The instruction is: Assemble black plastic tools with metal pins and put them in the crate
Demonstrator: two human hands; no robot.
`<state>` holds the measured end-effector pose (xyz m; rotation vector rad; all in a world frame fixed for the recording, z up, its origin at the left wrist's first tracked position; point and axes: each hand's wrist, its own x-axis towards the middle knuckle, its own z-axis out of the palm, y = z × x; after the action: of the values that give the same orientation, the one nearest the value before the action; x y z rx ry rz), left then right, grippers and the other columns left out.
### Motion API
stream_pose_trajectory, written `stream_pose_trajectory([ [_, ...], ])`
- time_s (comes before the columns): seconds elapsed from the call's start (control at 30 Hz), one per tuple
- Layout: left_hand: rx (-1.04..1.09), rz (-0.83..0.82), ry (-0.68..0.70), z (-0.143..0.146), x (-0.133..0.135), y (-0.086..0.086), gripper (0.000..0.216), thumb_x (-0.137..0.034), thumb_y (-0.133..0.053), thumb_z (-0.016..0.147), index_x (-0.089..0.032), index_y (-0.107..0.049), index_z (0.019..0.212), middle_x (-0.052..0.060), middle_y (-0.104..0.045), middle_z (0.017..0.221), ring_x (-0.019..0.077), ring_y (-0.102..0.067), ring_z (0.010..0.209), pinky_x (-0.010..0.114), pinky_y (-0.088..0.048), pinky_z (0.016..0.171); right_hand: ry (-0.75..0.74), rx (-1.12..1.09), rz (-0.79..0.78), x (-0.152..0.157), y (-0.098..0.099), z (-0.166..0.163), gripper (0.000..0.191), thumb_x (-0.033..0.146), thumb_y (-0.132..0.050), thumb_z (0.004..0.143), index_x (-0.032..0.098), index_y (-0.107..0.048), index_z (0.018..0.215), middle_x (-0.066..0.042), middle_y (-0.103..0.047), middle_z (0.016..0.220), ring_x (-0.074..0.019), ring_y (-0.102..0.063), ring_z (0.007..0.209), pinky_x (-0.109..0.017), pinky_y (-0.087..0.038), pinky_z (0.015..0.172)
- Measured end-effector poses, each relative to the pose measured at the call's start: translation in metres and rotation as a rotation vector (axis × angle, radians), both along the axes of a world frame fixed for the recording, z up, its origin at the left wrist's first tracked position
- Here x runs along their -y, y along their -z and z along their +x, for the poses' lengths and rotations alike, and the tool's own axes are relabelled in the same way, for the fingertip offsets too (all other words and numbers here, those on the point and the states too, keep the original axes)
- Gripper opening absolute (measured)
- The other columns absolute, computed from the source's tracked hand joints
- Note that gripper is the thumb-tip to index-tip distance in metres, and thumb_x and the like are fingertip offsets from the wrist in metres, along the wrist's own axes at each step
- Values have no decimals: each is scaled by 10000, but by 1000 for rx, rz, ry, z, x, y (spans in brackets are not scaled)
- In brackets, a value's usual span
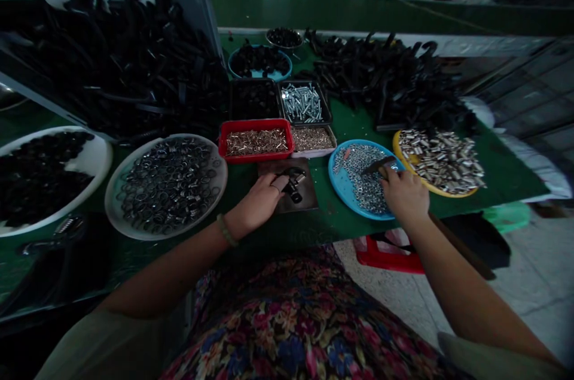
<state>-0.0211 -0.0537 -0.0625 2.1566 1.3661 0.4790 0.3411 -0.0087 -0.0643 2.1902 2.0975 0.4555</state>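
My left hand [260, 200] is closed around a black plastic part with a shiny metal piece [293, 182], held down on a flat metal plate [309, 194] in front of me. My right hand [406, 195] grips what looks like a hammer, its dark pointed head [378, 166] over a blue round tray [337, 188]. Small silver nuts [370, 191] cover much of that tray, and the fingertips are close above them. Whether the right fingers also pinch a nut cannot be made out.
Around the plate stand a red tray [222, 143] of copper-coloured rivets, a pale tray [334, 143] of small pins, a black tray of screws [302, 103], a white tray [112, 212] of metal rings and a yellow tray [442, 190] of metal sleeves. Black parts [147, 63] are heaped behind.
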Motion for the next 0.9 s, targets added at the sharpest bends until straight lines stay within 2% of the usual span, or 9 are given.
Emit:
stream_pose_trajectory([
  [0.1,285,-209,-15,10,-11,-11,343,-275,-406,960,-169,-568,1243,88,-637,1167,213,-590,1070,354,-453,982,-84,-63,44,-26,3,-27,469,444,-363,942,100,-672,1017,-207,-621,1039,-332,-563,998,-398,-433,774],
  [0.17,248,-288,-56,13,-17,-13,304,-260,-384,962,-161,-628,1113,73,-685,1030,208,-632,964,352,-486,921,-107,-172,-14,-49,4,-53,480,440,-360,938,82,-675,990,-213,-634,1033,-310,-591,965,-384,-447,779],
  [0.23,37,-201,-116,13,-16,-10,258,-239,-415,945,-152,-649,1012,84,-683,978,228,-629,961,386,-472,940,-70,-259,-100,-71,6,-71,443,377,-376,927,59,-671,1016,-239,-640,1053,-310,-622,933,-392,-466,769],
  [0.33,-229,23,-154,9,-1,0,235,-266,-496,918,-148,-613,1084,112,-636,1051,247,-603,1007,402,-467,947,-6,-390,-141,-88,7,-78,405,332,-386,913,47,-669,973,-264,-648,1050,-325,-640,929,-424,-479,784],
  [0.4,-260,98,-169,8,13,8,309,-298,-505,923,-152,-555,1191,114,-605,1085,234,-600,991,376,-492,911,-20,-570,-87,-84,6,-79,363,367,-420,899,89,-653,916,-219,-679,958,-309,-648,899,-427,-487,795],
  [0.47,-238,152,-168,10,24,14,352,-309,-489,936,-159,-511,1254,112,-585,1107,228,-593,1001,360,-498,906,-90,-863,-55,-68,1,-87,282,369,-450,882,144,-601,962,-140,-693,852,-261,-660,787,-404,-511,745],
  [0.6,-217,214,-141,15,31,20,319,-301,-465,948,-174,-532,1233,109,-565,1117,229,-580,1015,359,-497,917,-328,-1355,-187,-20,-8,-127,211,355,-406,920,242,-428,1097,-38,-687,840,-171,-649,602,-338,-533,626],
  [0.73,-248,205,-129,14,28,20,307,-301,-465,947,-177,-546,1216,95,-565,1075,218,-585,967,346,-508,888,-445,-1451,-248,7,-3,-162,181,441,-323,972,265,-369,979,-31,-694,873,-153,-661,619,-307,-525,606],
  [0.9,-256,229,-113,12,29,20,336,-293,-455,952,-161,-524,1253,108,-560,1101,220,-582,971,344,-514,883,-469,-1398,-223,5,7,-173,181,445,-327,974,266,-332,950,-47,-688,877,-173,-673,676,-328,-528,646],
])
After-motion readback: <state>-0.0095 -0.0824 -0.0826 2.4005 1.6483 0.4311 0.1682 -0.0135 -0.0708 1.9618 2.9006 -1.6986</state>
